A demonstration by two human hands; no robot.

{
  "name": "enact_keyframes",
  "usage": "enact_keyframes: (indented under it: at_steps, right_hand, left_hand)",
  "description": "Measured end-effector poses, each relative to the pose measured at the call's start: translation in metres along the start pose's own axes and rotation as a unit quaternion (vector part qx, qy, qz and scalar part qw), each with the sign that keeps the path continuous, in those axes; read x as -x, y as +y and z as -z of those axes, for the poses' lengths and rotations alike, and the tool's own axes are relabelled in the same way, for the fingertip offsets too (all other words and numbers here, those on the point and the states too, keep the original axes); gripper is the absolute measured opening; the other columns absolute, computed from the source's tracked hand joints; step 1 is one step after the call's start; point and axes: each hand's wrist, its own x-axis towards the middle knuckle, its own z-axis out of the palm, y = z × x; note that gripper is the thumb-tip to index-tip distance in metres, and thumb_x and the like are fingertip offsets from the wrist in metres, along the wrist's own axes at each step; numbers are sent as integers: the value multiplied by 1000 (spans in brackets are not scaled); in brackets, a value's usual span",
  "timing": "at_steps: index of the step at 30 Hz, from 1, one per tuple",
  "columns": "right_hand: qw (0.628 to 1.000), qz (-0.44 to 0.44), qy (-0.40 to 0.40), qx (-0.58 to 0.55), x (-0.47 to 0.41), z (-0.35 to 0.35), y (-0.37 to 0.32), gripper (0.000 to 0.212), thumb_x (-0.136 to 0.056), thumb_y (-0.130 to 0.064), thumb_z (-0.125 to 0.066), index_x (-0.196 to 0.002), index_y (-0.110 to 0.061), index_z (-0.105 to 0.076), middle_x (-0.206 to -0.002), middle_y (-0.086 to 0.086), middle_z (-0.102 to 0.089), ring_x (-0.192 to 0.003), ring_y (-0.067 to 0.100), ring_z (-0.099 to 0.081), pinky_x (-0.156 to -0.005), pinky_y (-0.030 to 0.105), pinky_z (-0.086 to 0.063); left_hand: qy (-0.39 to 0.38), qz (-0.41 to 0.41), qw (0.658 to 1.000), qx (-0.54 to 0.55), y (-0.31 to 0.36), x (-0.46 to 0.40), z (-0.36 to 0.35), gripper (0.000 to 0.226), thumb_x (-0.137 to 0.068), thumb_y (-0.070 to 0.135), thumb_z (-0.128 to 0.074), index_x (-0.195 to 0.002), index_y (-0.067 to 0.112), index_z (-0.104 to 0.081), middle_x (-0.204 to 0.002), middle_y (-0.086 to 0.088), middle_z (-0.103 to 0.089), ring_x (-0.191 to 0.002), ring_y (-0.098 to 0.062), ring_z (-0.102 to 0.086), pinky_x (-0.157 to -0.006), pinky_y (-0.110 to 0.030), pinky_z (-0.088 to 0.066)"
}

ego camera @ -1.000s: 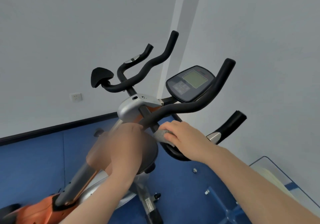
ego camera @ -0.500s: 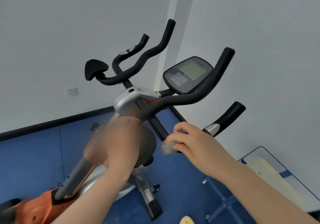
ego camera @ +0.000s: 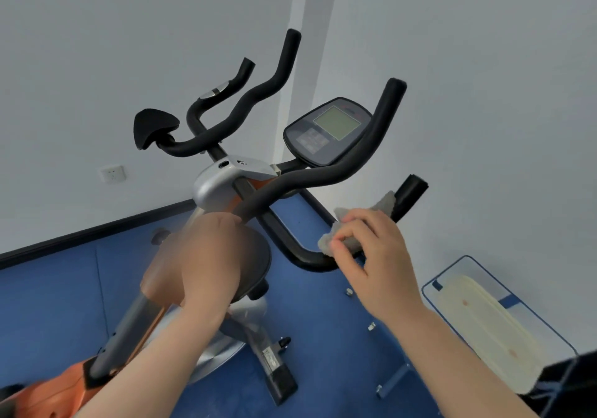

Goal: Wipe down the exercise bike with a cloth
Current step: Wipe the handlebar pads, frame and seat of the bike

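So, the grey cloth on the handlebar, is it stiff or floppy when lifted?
Probably floppy: the cloth drapes and folds over the handlebar under the right hand. Likely light, since fingertips alone pinch it. It seems unlikely to slip off the grip.

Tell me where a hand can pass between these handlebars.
Open gap between the right outer bar and the lower right grip. Crowded at the silver stem clamp, where the left hand rests and the right hand holds the cloth.
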Motion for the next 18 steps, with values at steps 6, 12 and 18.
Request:
enact_keyframes:
  at_steps: [6,12,18]
  right_hand:
    - [996,29,-70,-35,10,0,12,37,-81,-21,-55,-117,-19,-61,-121,-11,-56,-113,10,-52,-93,33,-47]
    - [993,57,-100,-38,11,12,27,31,-93,-41,-54,-109,-19,-67,-139,-6,-49,-139,19,-35,-114,43,-30]
    - [986,129,-42,92,-10,38,75,18,-90,-25,-63,-107,-20,-68,-129,-4,-58,-132,16,-46,-120,42,-15]
  left_hand:
    - [45,-22,999,13,19,19,7,37,-95,10,-46,-92,44,-60,-103,33,-57,-103,21,-43,-81,-17,-34]
    - [53,-233,971,-3,55,46,-18,35,-91,9,-45,-96,39,-61,-115,28,-58,-114,-1,-51,-95,-14,-35]
    - [-64,-67,995,46,60,59,-74,40,-99,9,-48,-95,48,-60,-97,16,-63,-64,2,-50,-62,-21,-38]
